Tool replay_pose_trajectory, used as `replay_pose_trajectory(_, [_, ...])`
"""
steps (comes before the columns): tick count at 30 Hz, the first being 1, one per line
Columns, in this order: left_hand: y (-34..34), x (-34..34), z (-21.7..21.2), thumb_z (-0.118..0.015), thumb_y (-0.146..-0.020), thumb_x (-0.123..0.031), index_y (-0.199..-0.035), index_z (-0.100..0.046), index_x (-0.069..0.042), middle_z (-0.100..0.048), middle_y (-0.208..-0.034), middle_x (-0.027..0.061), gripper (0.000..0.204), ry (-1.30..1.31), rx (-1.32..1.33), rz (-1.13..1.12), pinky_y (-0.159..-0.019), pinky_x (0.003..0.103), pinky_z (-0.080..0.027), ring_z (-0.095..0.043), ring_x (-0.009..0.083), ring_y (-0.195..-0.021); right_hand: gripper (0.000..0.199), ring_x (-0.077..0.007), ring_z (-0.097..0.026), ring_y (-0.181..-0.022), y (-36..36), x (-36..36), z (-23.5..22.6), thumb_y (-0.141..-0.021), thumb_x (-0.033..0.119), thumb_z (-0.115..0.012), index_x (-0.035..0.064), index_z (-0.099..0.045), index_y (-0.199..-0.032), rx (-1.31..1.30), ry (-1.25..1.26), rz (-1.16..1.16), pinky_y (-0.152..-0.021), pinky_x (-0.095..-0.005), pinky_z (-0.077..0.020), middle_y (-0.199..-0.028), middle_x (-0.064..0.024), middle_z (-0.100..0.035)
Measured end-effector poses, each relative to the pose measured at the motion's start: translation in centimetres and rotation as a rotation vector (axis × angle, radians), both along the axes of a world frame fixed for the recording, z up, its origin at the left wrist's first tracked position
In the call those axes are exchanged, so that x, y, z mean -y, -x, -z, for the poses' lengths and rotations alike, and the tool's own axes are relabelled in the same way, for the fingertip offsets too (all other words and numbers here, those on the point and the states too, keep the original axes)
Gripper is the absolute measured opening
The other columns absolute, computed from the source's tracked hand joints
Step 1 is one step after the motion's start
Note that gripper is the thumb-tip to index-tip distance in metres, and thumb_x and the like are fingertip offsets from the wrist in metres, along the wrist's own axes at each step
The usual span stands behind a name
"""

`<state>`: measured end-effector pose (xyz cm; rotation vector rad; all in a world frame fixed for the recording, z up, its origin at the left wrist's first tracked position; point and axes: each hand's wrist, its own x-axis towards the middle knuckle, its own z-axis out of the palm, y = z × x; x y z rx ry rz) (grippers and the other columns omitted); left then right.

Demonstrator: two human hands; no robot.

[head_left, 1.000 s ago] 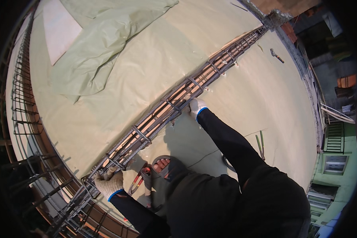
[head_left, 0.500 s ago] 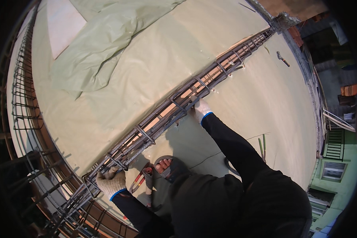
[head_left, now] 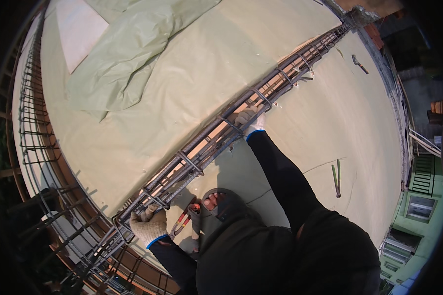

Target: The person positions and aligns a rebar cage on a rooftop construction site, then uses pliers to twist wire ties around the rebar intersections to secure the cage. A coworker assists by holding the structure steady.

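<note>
The right grip (head_left: 251, 119), a hand in a pale knitted glove with a blue cuff edge, has its fingers wrapped over a near-side bar of the rebar cage (head_left: 190, 162). The left grip (head_left: 149, 225), gloved in the same coarse knit, rests with bent fingers against the cage's lower-left part; whether it encloses a bar cannot be told.

The cage is a long, narrow frame of dark, ribbed steel bars, running diagonally from lower left to upper right. Three rectangular stirrups show between the two grips. An orange-brown surface is visible between its bars.

On the near side are one foot in a dark sandal (head_left: 225, 201) and one pair of long-handled pliers (head_left: 178, 223) with red-and-yellow handles, lying near the left grip. To the right, two slender green strips (head_left: 336, 182) meet in a V. Farther up, one hammer (head_left: 360, 64) lies apart from the cage.

Smooth, pale sheeting (head_left: 369, 128) covers the deck on both sides of the cage. Across it, one loose green sheet (head_left: 128, 81) lies in creases beside one flat, whitish panel (head_left: 81, 37). At the left edge stands a second cage (head_left: 30, 132), curved by the lens.
</note>
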<state>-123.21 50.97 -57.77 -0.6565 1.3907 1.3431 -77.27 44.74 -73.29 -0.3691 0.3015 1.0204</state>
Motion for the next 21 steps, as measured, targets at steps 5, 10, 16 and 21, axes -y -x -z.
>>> replay_pose_trajectory(5, [-0.3, -0.5, -0.1, -0.057, -0.108, -0.026, -0.076, -0.033, -0.02, -0.025, -0.059, -0.004, 0.041, -0.017, -0.017, 0.043, -0.06, 0.039, -0.038, -0.03, 0.0165, -0.056, 0.056, -0.0164, -0.038, -0.053, 2.8, -0.4, -0.9, -0.11, 0.052, -0.056, 0.0197, -0.043, -0.067, 0.037, -0.046, -0.047, -0.051, -0.0359, -0.0342, -0.06, 0.0053, -0.036])
replay_pose_trajectory(10, [1.4, -0.6, 1.6, -0.057, -0.108, -0.025, -0.073, -0.029, -0.019, -0.024, -0.059, -0.0037, 0.045, -0.025, 0.055, 0.02, -0.061, 0.038, -0.037, -0.029, 0.0166, -0.056, 0.051, -0.0247, -0.053, -0.064, 4.8, -3.8, -4.5, -0.116, 0.053, -0.047, 0.0157, -0.05, -0.081, 0.286, 0.54, -0.207, -0.066, -0.0448, -0.0515, -0.069, -0.0017, -0.049])
replay_pose_trajectory(16, [0.5, -0.4, 0.0, -0.058, -0.108, -0.024, -0.072, -0.027, -0.019, -0.024, -0.059, -0.0034, 0.047, 0.023, 0.052, -0.015, -0.063, 0.038, -0.038, -0.03, 0.0156, -0.058, 0.046, -0.0274, -0.056, -0.071, 3.1, -6.3, -3.1, -0.119, 0.048, -0.041, 0.0139, -0.052, -0.09, 0.239, 0.239, -0.03, -0.07, -0.0471, -0.0535, -0.076, -0.0073, -0.056])
replay_pose_trajectory(21, [0.0, -0.3, -0.6, -0.058, -0.107, -0.024, -0.073, -0.027, -0.02, -0.024, -0.059, -0.004, 0.046, 0.014, 0.067, -0.041, -0.062, 0.037, -0.037, -0.031, 0.0153, -0.058, 0.036, -0.0267, -0.065, -0.075, 1.6, -6.1, -1.7, -0.117, 0.04, -0.05, 0.0095, -0.059, -0.1, 0.415, 0.473, 0.115, -0.074, -0.0485, -0.0591, -0.077, -0.0073, -0.061])
